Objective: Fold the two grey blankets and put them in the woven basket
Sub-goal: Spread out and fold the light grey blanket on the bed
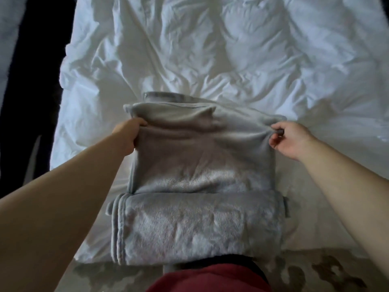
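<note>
Left hand [128, 133] grips one side of the raised grey blanket [200, 148], fingers curled round its edge, and the right hand [292, 140] pinches the opposite side. They hold it taut between them, I'd say, so the next fold drops square. Closer to the person, a second grey blanket [195, 226] lies folded at the near edge of the bed [210, 49], likely parked there until both can go together. No woven basket in sight from here. A grey strip [164, 95] peeks out behind the raised edge; whose layer, I can't tell.
</note>
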The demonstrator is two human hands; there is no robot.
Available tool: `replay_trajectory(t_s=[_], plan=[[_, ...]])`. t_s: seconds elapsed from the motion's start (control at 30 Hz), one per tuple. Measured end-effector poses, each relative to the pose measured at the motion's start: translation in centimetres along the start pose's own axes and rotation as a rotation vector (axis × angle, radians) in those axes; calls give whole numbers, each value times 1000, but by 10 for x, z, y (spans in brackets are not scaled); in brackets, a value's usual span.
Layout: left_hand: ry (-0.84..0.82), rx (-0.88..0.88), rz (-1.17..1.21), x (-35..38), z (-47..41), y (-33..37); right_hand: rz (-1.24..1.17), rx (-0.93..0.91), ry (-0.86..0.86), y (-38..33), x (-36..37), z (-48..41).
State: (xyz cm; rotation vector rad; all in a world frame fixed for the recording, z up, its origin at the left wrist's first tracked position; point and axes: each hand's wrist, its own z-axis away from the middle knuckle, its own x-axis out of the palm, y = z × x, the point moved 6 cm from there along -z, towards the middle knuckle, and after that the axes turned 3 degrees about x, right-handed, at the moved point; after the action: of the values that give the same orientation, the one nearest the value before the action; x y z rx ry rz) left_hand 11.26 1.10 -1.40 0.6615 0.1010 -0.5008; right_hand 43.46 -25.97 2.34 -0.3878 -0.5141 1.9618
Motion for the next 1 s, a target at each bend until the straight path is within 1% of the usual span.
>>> replay_trajectory(t_s=[0.07, 0.1, 0.17, 0.2, 0.27, 0.33, 0.43, 0.5, 0.53, 0.57, 0.6, 0.63, 0.67, 0.7, 0.73, 0.77, 0.8, 0.83, 0.9, 0.93, 1.0], plan=[[70, 109, -29, -15, 16, 5, -77, -83, -46, -4, -2, 26], [114, 156, -82, -23, 24, 5, -106, -102, -66, -2, -4, 39], [145, 171, -154, -38, 41, -4, -125, -107, -105, 5, -8, 64], [106, 122, -136, -40, 52, -14, -106, -101, -131, 11, -9, 75], [-58, 1, -5, -30, 80, -36, -24, -94, -195, 23, -5, 99], [-215, -47, 150, -12, 108, -54, 58, -122, -272, 33, 0, 123], [-311, -83, 310, 8, 143, -81, 155, -146, -458, 51, 5, 165], [-361, -114, 383, 14, 158, -98, 290, -57, -609, 81, 2, 187], [-391, -137, 413, 16, 163, -108, 479, -21, -634, 102, -3, 193], [-415, -167, 432, 18, 166, -119, 806, -30, -624, 122, -10, 193], [-443, -201, 441, 21, 170, -131, 1203, -62, -600, 142, -18, 191], [-470, -238, 428, 24, 175, -144, 1562, -57, -574, 159, -27, 189], [-488, -265, 406, 27, 178, -156, 1832, -14, -549, 173, -35, 181], [-493, -280, 378, 31, 181, -166, 1996, 20, -521, 182, -41, 174], [-488, -283, 343, 33, 182, -174, 2033, 5, -480, 185, -41, 169], [-473, -275, 287, 34, 182, -180, 1980, -53, -426, 185, -37, 164], [-455, -260, 220, 34, 181, -185, 1828, -123, -360, 181, -30, 158], [-437, -241, 159, 33, 180, -188, 1607, -172, -286, 177, -24, 151], [-397, -205, 87, 26, 175, -190, 1196, -186, -187, 173, -9, 141], [-371, -188, 76, 22, 173, -190, 1074, -179, -168, 172, 0, 135], [-312, -163, 92, 11, 167, -191, 913, -148, -177, 172, 23, 122]])
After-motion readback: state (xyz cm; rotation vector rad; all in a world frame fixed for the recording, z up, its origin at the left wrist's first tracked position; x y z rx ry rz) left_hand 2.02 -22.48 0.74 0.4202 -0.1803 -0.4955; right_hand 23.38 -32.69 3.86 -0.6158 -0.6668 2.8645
